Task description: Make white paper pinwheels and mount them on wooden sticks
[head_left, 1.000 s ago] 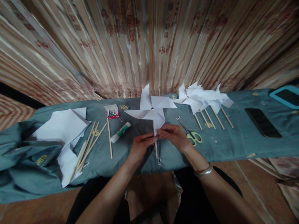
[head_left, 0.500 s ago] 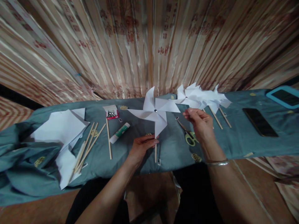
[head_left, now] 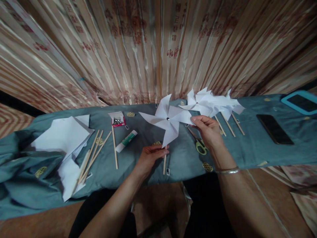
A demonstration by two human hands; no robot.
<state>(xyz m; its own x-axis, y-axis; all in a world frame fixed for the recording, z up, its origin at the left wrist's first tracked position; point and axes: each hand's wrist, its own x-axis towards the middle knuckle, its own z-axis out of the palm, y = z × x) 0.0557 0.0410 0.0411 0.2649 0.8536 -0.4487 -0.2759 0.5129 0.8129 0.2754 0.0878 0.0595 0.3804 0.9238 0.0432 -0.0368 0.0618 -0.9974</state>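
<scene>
A white paper pinwheel [head_left: 170, 124] with a shiny pin at its centre stands upright before me, its wooden stick [head_left: 164, 167] pointing down. My left hand [head_left: 148, 159] pinches that stick just below the blades. At the tip of the right-hand blade, my right hand [head_left: 206, 129] has thumb and fingers closed on or against the paper. Scissors with green handles [head_left: 201, 147] lie beneath my right wrist, partly hidden. Several more pinwheels [head_left: 210, 101] lie overlapping behind my right hand, their sticks [head_left: 229, 125] toward me.
On the left lie white paper sheets [head_left: 61, 135] with several loose sticks [head_left: 92, 153]. A box of pins [head_left: 118, 121], a glue stick [head_left: 126, 141] and a single stick [head_left: 114, 148] are nearer the middle. A phone [head_left: 274, 129] and a blue-framed tablet [head_left: 302, 101] rest at right.
My right hand has moved slightly left to the blade tip, where it was apart before. The pinwheel's blades have turned a little and shifted slightly right.
</scene>
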